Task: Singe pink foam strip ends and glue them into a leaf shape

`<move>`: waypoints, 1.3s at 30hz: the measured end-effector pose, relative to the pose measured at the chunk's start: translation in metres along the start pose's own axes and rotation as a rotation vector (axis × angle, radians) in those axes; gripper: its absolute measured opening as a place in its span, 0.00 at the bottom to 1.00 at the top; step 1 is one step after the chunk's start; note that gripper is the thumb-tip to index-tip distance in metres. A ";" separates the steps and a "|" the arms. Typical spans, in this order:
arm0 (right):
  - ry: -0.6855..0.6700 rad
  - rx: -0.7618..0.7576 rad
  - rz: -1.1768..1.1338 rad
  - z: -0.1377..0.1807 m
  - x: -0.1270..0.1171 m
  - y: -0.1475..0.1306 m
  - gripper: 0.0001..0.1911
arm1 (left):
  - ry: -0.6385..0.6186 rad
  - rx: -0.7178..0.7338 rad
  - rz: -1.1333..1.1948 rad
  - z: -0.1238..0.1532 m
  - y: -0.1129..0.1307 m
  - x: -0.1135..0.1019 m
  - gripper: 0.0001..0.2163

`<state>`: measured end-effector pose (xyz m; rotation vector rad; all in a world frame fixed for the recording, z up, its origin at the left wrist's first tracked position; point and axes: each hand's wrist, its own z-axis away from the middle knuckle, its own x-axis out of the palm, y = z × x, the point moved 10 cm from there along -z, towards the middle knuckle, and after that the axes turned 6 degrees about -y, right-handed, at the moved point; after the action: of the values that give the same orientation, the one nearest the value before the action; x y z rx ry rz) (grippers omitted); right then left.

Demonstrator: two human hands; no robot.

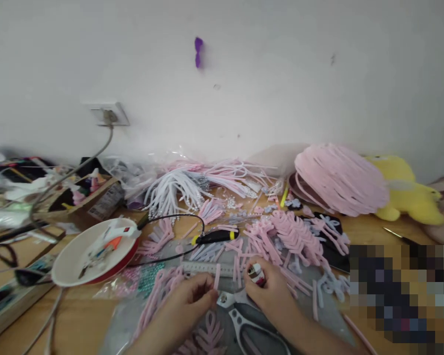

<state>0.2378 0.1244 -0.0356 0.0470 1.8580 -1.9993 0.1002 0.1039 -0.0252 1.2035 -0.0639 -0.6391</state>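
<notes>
My left hand (193, 297) pinches a short pink pipe cleaner (217, 277) between thumb and fingers, its free end pointing up. Closed round a lighter (256, 274) with a patterned body is my right hand (273, 290), to the right and a little apart from the pipe cleaner. Metal scissors (240, 315) lie on the grey mat below and between both hands. Bent pink pipe cleaners joined in a leaf-like shape (209, 331) rest under my left wrist. Behind the hands is a ruler (207, 268), partly covered by loose pieces.
A white dish (68, 264) holds a glue gun (123, 231) at left. Folded pink pieces (296, 234) and bundled white stems (177, 190) spread across the back. A black-handled tool (214, 237), a pink coil (340, 180) and a yellow plush toy (403, 190) stand farther off.
</notes>
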 end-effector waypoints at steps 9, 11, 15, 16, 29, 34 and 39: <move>-0.156 0.073 0.001 -0.001 0.027 0.014 0.12 | 0.019 0.113 0.244 -0.004 0.003 0.017 0.08; -0.157 0.049 0.035 -0.003 0.028 0.015 0.13 | 0.027 0.129 0.270 -0.002 0.003 0.016 0.09; -0.144 0.055 0.058 -0.003 0.028 0.018 0.14 | 0.055 0.154 0.262 0.003 0.009 0.006 0.11; -0.134 0.081 0.048 -0.003 0.027 0.020 0.15 | 0.052 0.145 0.252 0.003 0.011 0.005 0.11; 0.077 0.098 -0.155 0.012 0.028 0.009 0.19 | 0.001 0.187 0.256 0.018 0.012 0.010 0.11; -0.008 0.008 -0.371 0.009 0.039 0.010 0.30 | 0.040 0.218 0.192 0.019 0.012 0.006 0.12; -0.020 0.072 -0.473 0.006 0.042 0.011 0.34 | 0.067 0.232 0.200 0.019 0.011 0.004 0.12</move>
<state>0.2048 0.1070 -0.0576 -0.4288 1.9151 -2.3590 0.1011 0.0886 -0.0095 1.4205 -0.2040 -0.4234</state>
